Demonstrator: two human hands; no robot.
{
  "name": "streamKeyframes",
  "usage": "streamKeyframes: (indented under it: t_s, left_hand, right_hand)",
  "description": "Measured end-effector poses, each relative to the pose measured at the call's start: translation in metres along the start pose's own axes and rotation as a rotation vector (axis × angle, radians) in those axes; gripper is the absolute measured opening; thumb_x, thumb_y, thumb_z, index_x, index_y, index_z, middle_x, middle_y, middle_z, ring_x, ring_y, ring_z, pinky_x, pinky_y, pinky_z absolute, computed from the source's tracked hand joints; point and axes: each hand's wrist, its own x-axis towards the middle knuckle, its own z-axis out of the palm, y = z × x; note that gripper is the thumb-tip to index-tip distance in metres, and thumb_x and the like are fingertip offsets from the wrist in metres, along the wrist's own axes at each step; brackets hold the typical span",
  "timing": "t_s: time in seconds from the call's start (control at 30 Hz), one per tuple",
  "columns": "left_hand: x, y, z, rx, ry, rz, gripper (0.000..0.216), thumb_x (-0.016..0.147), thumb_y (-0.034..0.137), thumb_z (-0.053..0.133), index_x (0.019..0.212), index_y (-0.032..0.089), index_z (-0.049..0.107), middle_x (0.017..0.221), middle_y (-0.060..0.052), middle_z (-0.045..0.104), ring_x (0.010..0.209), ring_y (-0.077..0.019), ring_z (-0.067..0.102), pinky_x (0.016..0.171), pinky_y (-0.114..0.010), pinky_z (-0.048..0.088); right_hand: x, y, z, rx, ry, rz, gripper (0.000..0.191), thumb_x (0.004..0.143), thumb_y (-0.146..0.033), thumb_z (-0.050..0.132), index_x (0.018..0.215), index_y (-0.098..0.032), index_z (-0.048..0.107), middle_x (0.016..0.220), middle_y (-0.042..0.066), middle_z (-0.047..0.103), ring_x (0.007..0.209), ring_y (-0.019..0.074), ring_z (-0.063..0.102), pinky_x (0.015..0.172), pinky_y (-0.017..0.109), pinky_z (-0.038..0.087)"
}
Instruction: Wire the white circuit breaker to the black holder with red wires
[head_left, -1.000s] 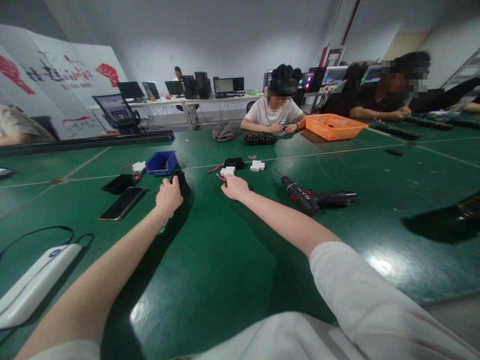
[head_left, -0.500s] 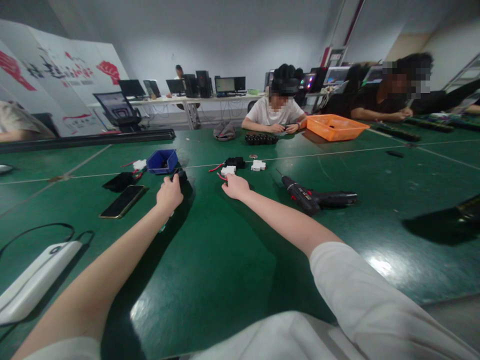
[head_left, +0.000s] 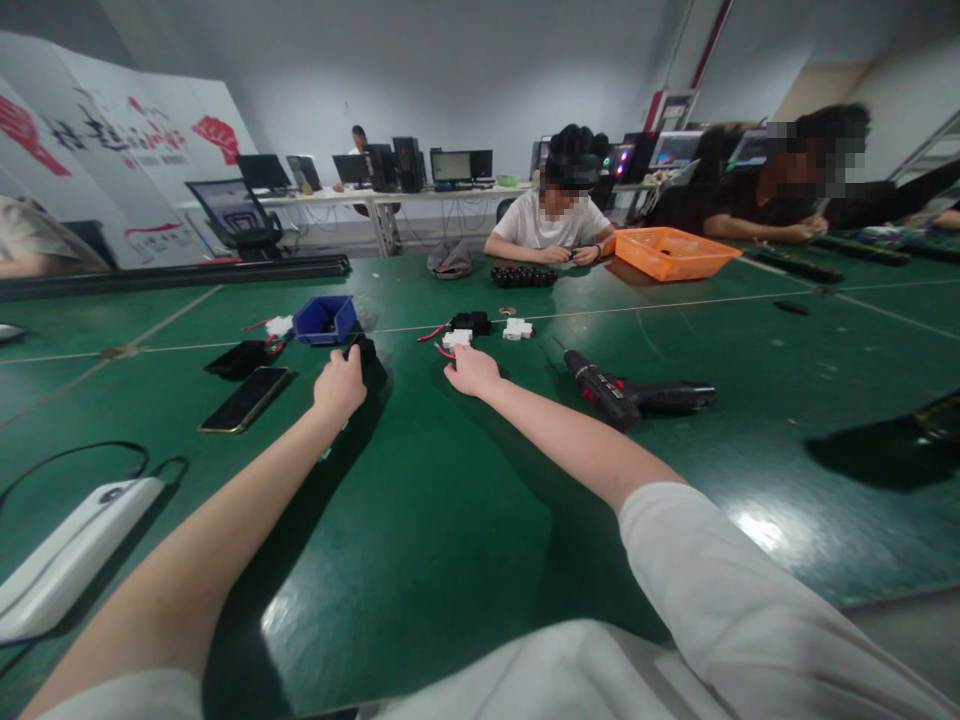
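Left hand (head_left: 340,384) holds a black part (head_left: 366,352) — right hand (head_left: 474,374) at a white piece (head_left: 457,339), grip unclear — white block (head_left: 517,329) lies loose, mid-frame.

Orange basket (head_left: 664,262), far side of green surface (head_left: 465,560); grey fabric item (head_left: 450,263); phone (head_left: 246,401), lying flat; office chair (head_left: 241,228), beyond.

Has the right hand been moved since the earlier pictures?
No, not visibly: against the drill lying on the green table, the right hand keeps the same place.
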Motion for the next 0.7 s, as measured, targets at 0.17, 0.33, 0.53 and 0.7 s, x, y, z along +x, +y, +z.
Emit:
streamKeyframes:
  t_s: [0.17, 0.33, 0.53, 0.7]
  left_hand:
    - [-0.001, 0.0, 0.0005, 0.007, 0.002, 0.007, 0.07, 0.087, 0.014, 0.049, 0.155, 0.016, 0.032, 0.136, -0.025, 0.049, 0.111, -0.0359, 0.065, 0.087, -0.043, 0.056]
    - [-0.0012, 0.0, 0.0011, 0.039, 0.024, 0.018, 0.067, 0.088, 0.013, 0.046, 0.154, 0.017, 0.033, 0.137, -0.024, 0.05, 0.108, -0.034, 0.067, 0.085, -0.041, 0.056]
    - [0.0023, -0.0003, 0.0014, 0.046, 0.032, 0.023, 0.065, 0.089, 0.013, 0.045, 0.153, 0.016, 0.035, 0.134, -0.024, 0.052, 0.106, -0.0345, 0.067, 0.082, -0.041, 0.056]
    - [0.003, -0.0003, 0.0015, 0.044, 0.03, 0.026, 0.067, 0.088, 0.014, 0.047, 0.153, 0.015, 0.034, 0.136, -0.025, 0.05, 0.107, -0.0361, 0.067, 0.08, -0.042, 0.057]
  right_hand:
    - [0.0, -0.0003, -0.0005, -0.002, -0.011, -0.002, 0.033, 0.099, -0.036, 0.045, 0.122, -0.017, 0.058, 0.123, 0.016, 0.069, 0.103, 0.0295, 0.068, 0.08, 0.039, 0.056]
    - [-0.0003, -0.0009, 0.0001, -0.011, 0.005, 0.009, 0.031, 0.098, -0.034, 0.046, 0.121, -0.016, 0.058, 0.122, 0.015, 0.069, 0.104, 0.0305, 0.068, 0.083, 0.04, 0.056]
    - [-0.0001, -0.0003, 0.0009, -0.011, 0.012, 0.01, 0.03, 0.098, -0.035, 0.046, 0.119, -0.017, 0.058, 0.121, 0.015, 0.069, 0.104, 0.0303, 0.068, 0.083, 0.04, 0.055]
    - [0.0005, 0.0001, 0.0012, -0.007, 0.009, 0.009, 0.03, 0.098, -0.035, 0.047, 0.119, -0.017, 0.058, 0.12, 0.015, 0.069, 0.101, 0.0296, 0.068, 0.08, 0.039, 0.055]
